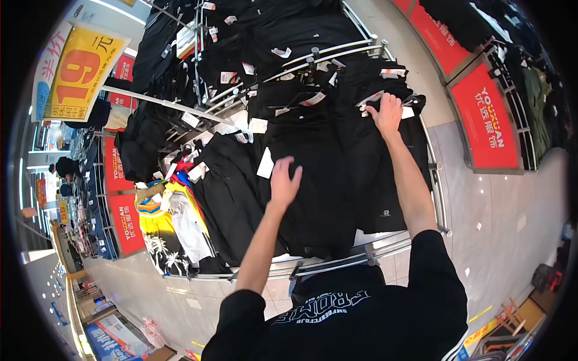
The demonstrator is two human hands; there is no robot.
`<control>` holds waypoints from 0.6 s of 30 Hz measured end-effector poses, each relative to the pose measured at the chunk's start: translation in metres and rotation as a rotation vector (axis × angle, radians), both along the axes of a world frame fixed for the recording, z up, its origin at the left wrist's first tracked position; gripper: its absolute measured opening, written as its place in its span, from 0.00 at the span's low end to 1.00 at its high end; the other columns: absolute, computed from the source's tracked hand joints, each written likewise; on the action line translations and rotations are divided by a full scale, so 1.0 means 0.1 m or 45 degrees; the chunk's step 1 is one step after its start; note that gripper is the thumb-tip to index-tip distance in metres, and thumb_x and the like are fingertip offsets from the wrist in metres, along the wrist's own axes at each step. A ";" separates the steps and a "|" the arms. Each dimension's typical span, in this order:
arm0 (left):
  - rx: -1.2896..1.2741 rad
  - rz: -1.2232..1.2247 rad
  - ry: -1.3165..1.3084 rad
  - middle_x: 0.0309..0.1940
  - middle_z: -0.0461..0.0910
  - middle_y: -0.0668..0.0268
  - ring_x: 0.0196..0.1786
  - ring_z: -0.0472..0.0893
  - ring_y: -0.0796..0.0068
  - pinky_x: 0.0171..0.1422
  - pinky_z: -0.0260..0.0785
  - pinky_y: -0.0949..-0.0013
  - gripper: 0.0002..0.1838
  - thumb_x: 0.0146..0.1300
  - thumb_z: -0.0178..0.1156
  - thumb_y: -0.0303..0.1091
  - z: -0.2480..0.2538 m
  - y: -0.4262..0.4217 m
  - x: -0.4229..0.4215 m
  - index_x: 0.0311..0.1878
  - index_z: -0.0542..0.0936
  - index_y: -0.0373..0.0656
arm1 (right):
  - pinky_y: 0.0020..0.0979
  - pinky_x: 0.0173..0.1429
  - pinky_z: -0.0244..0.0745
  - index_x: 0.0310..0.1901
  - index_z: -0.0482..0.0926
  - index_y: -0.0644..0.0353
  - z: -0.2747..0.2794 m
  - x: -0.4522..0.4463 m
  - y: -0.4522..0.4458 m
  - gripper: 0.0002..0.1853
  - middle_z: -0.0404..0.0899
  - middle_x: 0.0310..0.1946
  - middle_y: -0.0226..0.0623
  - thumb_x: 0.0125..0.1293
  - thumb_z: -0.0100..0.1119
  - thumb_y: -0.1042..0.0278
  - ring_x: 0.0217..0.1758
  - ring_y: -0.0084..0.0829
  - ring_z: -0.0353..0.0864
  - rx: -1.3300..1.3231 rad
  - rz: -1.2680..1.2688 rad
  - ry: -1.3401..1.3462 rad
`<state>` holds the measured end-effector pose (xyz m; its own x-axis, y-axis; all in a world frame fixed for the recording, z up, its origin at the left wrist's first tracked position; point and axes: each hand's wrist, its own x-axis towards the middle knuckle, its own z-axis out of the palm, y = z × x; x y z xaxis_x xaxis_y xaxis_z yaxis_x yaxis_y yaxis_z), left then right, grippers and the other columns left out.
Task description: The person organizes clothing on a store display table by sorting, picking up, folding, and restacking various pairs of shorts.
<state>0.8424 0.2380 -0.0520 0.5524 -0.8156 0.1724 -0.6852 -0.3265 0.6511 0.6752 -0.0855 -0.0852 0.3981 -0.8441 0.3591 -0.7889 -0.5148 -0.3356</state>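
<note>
Stacks of black trousers or shorts lie on a metal display rack in front of me. At the right of the rack, my right hand [386, 114] is at the waistband of a pair of black shorts [380, 174] with a small pale logo near the hem. Its fingers curl over the waistband beside a paper tag; what the fingertips grip is partly hidden. My left hand [285, 183] hovers over or lightly touches the neighbouring black trousers [322, 198], fingers apart and slightly blurred. Close to it is a white tag [265, 163].
Metal rails [337, 262] edge the rack in front of me. Colourful printed shorts [174, 222] lie at its left end. A yellow price sign [84, 72] stands at upper left. Another rack with a red panel [484, 117] is across the aisle floor [500, 210] on the right.
</note>
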 end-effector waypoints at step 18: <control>0.506 0.342 -0.123 0.47 0.70 0.46 0.51 0.73 0.42 0.49 0.73 0.49 0.41 0.47 0.75 0.54 -0.63 -1.34 1.06 0.50 0.64 0.36 | 0.47 0.51 0.73 0.43 0.74 0.62 -0.10 0.14 -0.28 0.32 0.78 0.42 0.44 0.46 0.76 0.44 0.49 0.48 0.76 0.201 -0.080 0.391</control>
